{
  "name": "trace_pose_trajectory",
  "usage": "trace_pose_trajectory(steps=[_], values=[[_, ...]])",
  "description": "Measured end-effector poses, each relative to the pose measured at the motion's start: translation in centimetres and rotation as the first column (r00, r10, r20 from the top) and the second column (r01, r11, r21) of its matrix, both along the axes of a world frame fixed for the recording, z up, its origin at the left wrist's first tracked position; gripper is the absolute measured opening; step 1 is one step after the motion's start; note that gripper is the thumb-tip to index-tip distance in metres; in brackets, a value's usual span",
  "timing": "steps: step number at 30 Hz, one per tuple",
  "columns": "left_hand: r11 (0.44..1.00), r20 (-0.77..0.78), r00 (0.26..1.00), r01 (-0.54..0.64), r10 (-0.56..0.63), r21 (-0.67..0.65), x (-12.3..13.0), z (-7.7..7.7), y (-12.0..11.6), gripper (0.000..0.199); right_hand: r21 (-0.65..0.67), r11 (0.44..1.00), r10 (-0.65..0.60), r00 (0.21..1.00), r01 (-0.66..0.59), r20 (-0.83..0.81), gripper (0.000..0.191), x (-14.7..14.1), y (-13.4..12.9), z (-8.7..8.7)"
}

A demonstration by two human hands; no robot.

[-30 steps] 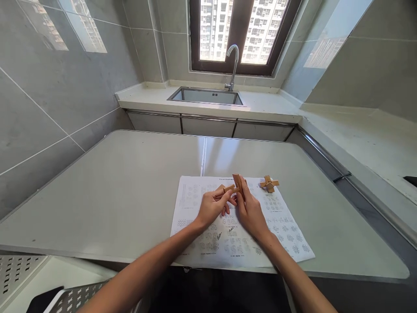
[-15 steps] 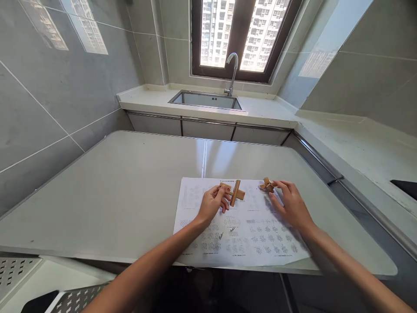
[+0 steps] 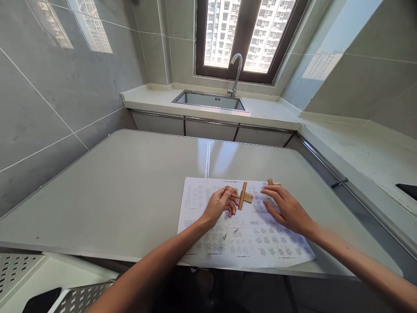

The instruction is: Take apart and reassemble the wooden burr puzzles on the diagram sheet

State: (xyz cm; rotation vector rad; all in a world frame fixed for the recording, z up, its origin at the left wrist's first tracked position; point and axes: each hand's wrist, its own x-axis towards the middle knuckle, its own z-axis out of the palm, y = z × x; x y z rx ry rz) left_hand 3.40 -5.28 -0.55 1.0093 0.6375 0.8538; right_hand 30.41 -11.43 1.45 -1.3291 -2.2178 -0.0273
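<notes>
My left hand (image 3: pixel 220 206) pinches the left end of a wooden cross-shaped assembly (image 3: pixel 243 195), made of interlocked light-brown sticks, and holds it over the printed sheet. To the right, my right hand (image 3: pixel 284 207) hovers with fingers apart and nothing between them. Behind its fingers a second small wooden piece (image 3: pixel 270 181) shows near the sheet's top right corner, mostly hidden by the hand. Rows of small line diagrams and a few pen marks cover the white paper sheet (image 3: pixel 208 256).
The sheet lies at the front of a pale table (image 3: pixel 130 195). Beyond are a counter with a sink (image 3: pixel 208 101), a faucet (image 3: pixel 236 74) and a window. A perforated white rack (image 3: pixel 19 269) and a dark flat object (image 3: pixel 42 300) are at the lower left.
My right hand has moved left from the small wooden piece towards the assembly, now covering most of that piece. My left hand keeps its hold. The whole view has shifted slightly.
</notes>
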Motion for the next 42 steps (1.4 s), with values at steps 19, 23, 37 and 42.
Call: trace_pose_trajectory(steps=[19,23,37,42], values=[[0.962,0.259,0.959,-0.045,0.117,-0.27,-0.7,0.2,1.3,0.04,-0.275,0.959,0.062,0.998,-0.067,-0.03,0.025,-5.7,3.8,-1.1],[0.962,0.31,0.944,-0.029,0.116,-0.272,-1.0,0.1,1.7,0.037,-0.17,0.96,0.245,0.961,-0.223,0.125,0.03,-7.3,5.9,-1.2],[0.959,0.275,0.946,-0.095,0.171,-0.268,-1.5,0.4,2.1,0.041,-0.414,0.901,0.187,0.977,-0.128,0.104,0.013,-8.2,8.3,0.0],[0.991,0.133,0.986,-0.089,0.101,-0.097,-1.2,0.7,1.3,0.054,-0.448,0.891,0.106,0.993,-0.075,0.044,0.023,-6.6,6.5,0.5]])
